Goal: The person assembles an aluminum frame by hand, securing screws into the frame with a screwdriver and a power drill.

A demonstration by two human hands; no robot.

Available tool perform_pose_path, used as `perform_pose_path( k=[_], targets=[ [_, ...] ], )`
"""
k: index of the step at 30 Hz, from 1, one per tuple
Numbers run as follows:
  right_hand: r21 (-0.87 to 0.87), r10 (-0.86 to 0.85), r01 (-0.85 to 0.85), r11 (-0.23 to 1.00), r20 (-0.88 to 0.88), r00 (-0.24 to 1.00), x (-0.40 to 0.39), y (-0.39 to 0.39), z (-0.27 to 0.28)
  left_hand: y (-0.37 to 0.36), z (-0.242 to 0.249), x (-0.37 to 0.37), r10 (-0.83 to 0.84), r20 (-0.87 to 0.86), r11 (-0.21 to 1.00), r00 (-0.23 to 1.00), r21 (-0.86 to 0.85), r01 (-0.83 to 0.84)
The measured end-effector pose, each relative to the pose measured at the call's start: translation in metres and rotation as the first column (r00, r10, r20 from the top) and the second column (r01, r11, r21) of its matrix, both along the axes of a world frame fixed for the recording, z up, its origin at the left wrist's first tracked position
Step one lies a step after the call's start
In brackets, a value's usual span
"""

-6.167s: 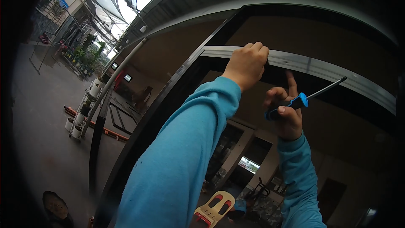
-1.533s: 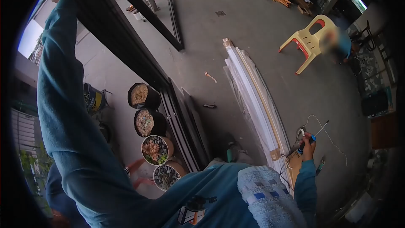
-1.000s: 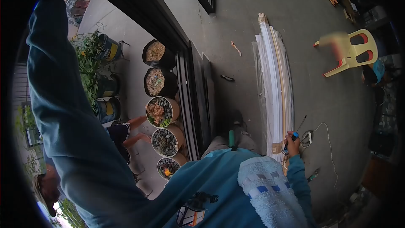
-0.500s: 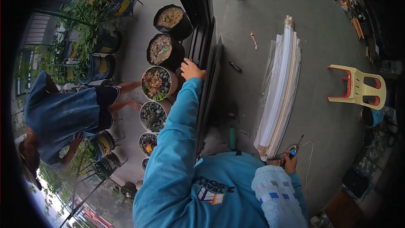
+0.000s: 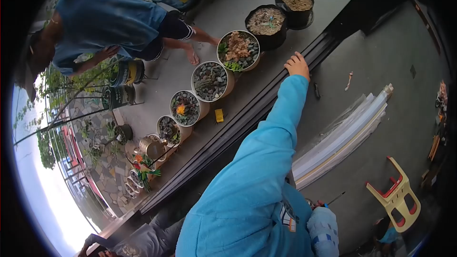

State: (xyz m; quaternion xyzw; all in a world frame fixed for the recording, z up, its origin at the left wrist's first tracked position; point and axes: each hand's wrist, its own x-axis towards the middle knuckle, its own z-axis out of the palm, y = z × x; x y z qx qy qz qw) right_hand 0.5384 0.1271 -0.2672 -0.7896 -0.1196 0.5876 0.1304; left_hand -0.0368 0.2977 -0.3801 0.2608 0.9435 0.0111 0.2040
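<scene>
My left hand (image 5: 297,65) reaches out at the end of a blue sleeve, its fingers stretched out and lying on the black door frame (image 5: 266,102). Low in the view, my right hand (image 5: 319,203) is mostly hidden beside the pale blue towel (image 5: 323,231). It is closed around the blue handle of a screwdriver (image 5: 337,198), whose thin shaft points up and to the right. Close to my left hand, a small dark tool (image 5: 317,90) lies on the floor inside the frame.
Potted plants (image 5: 211,81) line the frame's outer side, near a person in a blue shirt (image 5: 107,12). Another person (image 5: 147,240) is at the bottom left. Long wrapped strips (image 5: 345,143) and a yellow chair (image 5: 400,197) are on the inner floor.
My view has turned, so the frame now runs diagonally and more of the pot row shows. My left hand stays at the frame; my right hand is more hidden.
</scene>
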Motion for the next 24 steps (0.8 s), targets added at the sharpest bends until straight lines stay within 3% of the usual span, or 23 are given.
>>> perform_pose_path(
  k=[7, 12, 15, 17, 20, 22, 24],
  targets=[
    [-0.059, 0.207, -0.203, 0.977, 0.053, 0.977, -0.006, 0.091, 0.01, 0.004, -0.027, -0.001, 0.046, -0.024, 0.996, 0.999, 0.076, -0.044],
    [-0.07, 0.279, -0.273, 0.96, 0.094, 0.956, -0.028, 0.116, 0.008, 0.002, -0.025, 0.0, 0.033, -0.048, 0.997, 0.998, 0.071, -0.03],
    [-0.093, 0.301, -0.294, 0.951, 0.074, 0.951, -0.032, 0.128, 0.007, 0.003, -0.02, -0.002, 0.113, -0.03, 0.985, 0.993, 0.135, -0.108],
    [-0.118, 0.296, -0.292, 0.949, 0.02, 0.955, -0.032, 0.138, 0.005, 0.006, -0.02, -0.004, 0.139, -0.045, 0.981, 0.989, 0.146, -0.131],
    [-0.163, 0.282, -0.28, 0.946, -0.008, 0.959, -0.027, 0.139, 0.003, 0.002, 0.017, -0.009, 0.173, 0.12, 0.983, 0.978, 0.041, -0.179],
    [-0.22, 0.235, -0.253, 0.942, -0.102, 0.967, -0.02, 0.141, -0.001, 0.012, 0.006, -0.004, 0.143, -0.016, 0.99, 0.99, 0.019, -0.143],
    [-0.339, 0.114, -0.211, 0.917, -0.284, 0.952, -0.014, 0.138, -0.003, 0.017, -0.014, -0.002, 0.231, -0.044, 0.955, 0.972, 0.2, -0.218]
  ],
)
